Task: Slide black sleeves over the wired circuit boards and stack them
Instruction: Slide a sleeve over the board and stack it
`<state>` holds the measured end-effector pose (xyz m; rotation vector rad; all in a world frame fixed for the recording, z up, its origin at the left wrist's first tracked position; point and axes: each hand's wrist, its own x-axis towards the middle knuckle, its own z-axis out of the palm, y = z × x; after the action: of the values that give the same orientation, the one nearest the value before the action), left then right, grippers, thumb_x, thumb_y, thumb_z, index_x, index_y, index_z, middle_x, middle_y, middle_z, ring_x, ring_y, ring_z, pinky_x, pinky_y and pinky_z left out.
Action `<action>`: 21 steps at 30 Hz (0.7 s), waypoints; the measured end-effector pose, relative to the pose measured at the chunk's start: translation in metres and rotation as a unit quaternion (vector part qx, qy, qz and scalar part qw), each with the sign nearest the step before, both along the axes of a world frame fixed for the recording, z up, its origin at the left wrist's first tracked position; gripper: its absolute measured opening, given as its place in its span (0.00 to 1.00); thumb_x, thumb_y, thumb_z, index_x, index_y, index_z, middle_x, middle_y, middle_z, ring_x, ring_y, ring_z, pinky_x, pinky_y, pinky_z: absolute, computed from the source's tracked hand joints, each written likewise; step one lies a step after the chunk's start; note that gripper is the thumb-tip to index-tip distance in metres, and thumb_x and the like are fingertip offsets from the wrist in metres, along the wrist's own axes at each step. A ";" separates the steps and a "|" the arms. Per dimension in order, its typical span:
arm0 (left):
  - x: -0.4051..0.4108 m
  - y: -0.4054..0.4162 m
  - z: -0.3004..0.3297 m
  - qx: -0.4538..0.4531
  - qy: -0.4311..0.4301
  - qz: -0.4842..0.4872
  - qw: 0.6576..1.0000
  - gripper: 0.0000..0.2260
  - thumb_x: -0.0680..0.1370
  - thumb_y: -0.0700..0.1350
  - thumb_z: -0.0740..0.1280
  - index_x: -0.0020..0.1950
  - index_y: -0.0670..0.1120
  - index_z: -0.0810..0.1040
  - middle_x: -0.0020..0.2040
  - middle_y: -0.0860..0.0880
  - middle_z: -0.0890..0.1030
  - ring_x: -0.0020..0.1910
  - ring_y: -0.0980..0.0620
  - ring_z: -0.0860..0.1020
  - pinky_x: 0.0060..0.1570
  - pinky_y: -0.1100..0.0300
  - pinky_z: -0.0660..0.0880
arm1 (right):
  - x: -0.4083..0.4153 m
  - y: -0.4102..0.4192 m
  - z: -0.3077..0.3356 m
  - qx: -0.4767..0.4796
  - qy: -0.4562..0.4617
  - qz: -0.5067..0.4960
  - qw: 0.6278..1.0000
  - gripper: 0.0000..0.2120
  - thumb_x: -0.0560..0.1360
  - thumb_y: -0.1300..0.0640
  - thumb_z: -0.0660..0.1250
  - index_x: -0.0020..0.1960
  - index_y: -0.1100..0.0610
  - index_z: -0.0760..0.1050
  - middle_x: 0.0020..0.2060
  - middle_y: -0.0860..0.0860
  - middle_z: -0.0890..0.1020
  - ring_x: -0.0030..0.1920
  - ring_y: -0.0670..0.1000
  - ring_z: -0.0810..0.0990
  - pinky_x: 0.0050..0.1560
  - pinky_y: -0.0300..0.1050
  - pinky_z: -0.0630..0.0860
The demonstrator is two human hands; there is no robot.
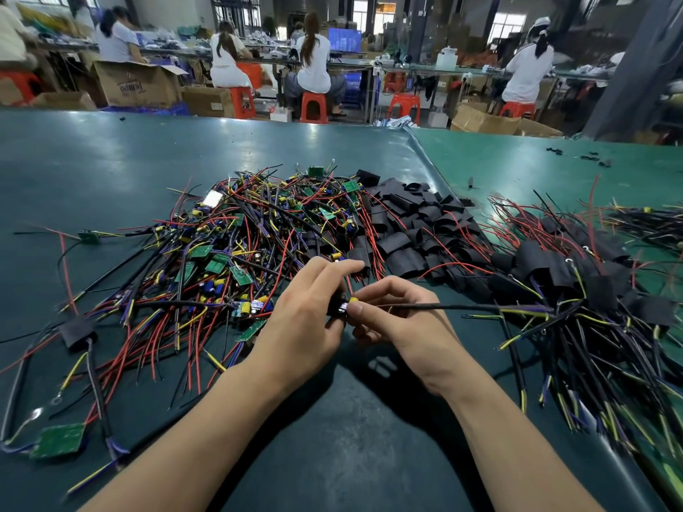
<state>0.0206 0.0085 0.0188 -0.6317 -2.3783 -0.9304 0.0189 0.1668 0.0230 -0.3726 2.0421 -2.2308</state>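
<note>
a tangled heap of bare green circuit boards (236, 249) with red, black and yellow wires lies at ten o'clock. loose black sleeves (403, 223) pile at twelve. sleeved boards (554, 275) are stacked at two o'clock.

I count two hands over the desk (111, 160), the left grip (306, 312) and right grip (399, 319). Three heaps lie on it: bare wired boards (236, 238), empty black sleeves (410, 223), sleeved boards (576, 286); each holds too many pieces to count.
</note>
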 end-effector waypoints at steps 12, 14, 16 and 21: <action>0.000 -0.004 0.001 -0.058 0.019 -0.077 0.995 0.33 0.70 0.36 0.72 0.74 0.43 0.67 0.67 0.46 0.72 0.68 0.49 0.70 0.68 0.54 0.67 | -0.007 0.002 -0.004 -0.127 -0.009 -0.032 0.991 0.07 0.66 0.64 0.73 0.43 0.57 0.84 0.39 0.57 0.85 0.38 0.53 0.84 0.41 0.43 0.81; -0.002 -0.009 0.002 -0.080 0.063 -0.019 0.995 0.32 0.71 0.43 0.75 0.72 0.41 0.69 0.66 0.45 0.73 0.66 0.46 0.69 0.67 0.49 0.67 | -0.009 0.004 -0.004 -0.160 -0.029 -0.043 0.986 0.11 0.64 0.64 0.73 0.47 0.61 0.82 0.37 0.56 0.85 0.35 0.52 0.84 0.39 0.42 0.81; -0.002 -0.010 0.004 -0.065 0.132 0.050 0.988 0.27 0.71 0.47 0.75 0.67 0.40 0.75 0.61 0.44 0.76 0.60 0.44 0.72 0.63 0.50 0.69 | -0.011 0.005 -0.003 -0.186 -0.037 -0.066 0.980 0.15 0.64 0.65 0.72 0.50 0.62 0.80 0.35 0.55 0.83 0.34 0.52 0.83 0.37 0.41 0.80; 0.010 0.007 0.003 0.086 0.084 0.081 0.989 0.16 0.77 0.48 0.67 0.61 0.41 0.77 0.46 0.49 0.76 0.41 0.52 0.75 0.44 0.55 0.75 | -0.012 0.008 -0.001 -0.215 -0.015 -0.090 0.972 0.07 0.63 0.66 0.73 0.40 0.58 0.84 0.36 0.56 0.84 0.37 0.53 0.83 0.40 0.40 0.80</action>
<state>0.0302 0.0158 0.0217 -0.4250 -2.1387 -0.9581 0.0068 0.1743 0.0221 -0.1847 1.6208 -2.7691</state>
